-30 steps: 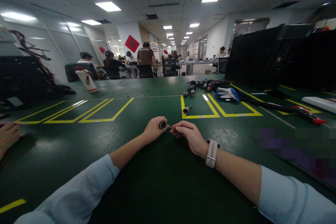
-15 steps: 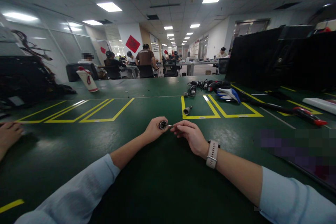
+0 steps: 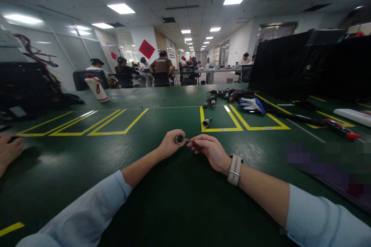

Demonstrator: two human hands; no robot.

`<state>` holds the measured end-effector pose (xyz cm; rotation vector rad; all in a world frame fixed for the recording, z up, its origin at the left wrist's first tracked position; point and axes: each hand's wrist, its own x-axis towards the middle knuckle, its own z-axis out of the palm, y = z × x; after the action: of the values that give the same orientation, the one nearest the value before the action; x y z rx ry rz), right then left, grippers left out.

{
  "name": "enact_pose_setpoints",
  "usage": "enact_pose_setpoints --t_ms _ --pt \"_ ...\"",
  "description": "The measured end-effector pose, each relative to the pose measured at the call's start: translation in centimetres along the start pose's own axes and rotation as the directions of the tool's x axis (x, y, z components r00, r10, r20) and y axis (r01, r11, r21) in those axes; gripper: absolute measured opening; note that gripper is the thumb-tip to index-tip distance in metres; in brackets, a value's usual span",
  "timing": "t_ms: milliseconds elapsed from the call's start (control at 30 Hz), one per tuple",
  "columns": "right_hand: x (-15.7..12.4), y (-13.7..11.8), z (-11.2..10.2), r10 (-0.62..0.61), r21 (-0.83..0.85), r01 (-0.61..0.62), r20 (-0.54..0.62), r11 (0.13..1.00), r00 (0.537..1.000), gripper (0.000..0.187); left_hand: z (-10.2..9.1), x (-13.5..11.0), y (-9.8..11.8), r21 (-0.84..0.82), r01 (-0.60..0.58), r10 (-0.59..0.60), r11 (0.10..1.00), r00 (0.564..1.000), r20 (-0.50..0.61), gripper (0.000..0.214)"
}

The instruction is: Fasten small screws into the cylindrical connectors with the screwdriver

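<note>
My left hand (image 3: 169, 143) is closed around a small round metal part (image 3: 179, 139) with a dark, hollow end turned towards me. A thin metal piece (image 3: 186, 139) spans the short gap from that opening to my right hand (image 3: 209, 149), whose thumb and fingers pinch its near end. Whether it is a wire or a slim tool I cannot tell. Both hands are just above the green table (image 3: 162, 200). Beyond them, a similar cone-shaped metal part (image 3: 206, 122) lies inside a yellow tape outline (image 3: 223, 129).
Further back lie several cabled metal parts (image 3: 213, 99) and a blue-and-white glove (image 3: 252, 105). A red-and-black tool (image 3: 342, 128) rests at right, before dark monitors (image 3: 281, 61). A white cup (image 3: 97, 88) stands back left. Another person's hand (image 3: 11, 148) is at the left edge.
My right hand has shifted slightly left, closer to the round part, and less of the thin piece shows between the hands. My left hand stays nearly still.
</note>
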<state>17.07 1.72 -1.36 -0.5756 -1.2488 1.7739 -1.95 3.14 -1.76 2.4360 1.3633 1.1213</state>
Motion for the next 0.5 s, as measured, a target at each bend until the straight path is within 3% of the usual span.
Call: enact_pose_setpoints --t_ms 333,500 --pt "-0.05 0.24 0.23 -0.053 -0.102 0.046 -0.065 0.994 0.996 0.010 0.09 0.10 -0.03 0.216 -0.001 -0.005 0.976 1.000 0.031 0.014" --pt "-0.06 -0.04 0.23 -0.002 -0.034 0.000 -0.042 0.999 0.999 0.010 0.09 0.12 -0.02 0.125 0.008 -0.005 0.992 1.000 -0.023 0.016"
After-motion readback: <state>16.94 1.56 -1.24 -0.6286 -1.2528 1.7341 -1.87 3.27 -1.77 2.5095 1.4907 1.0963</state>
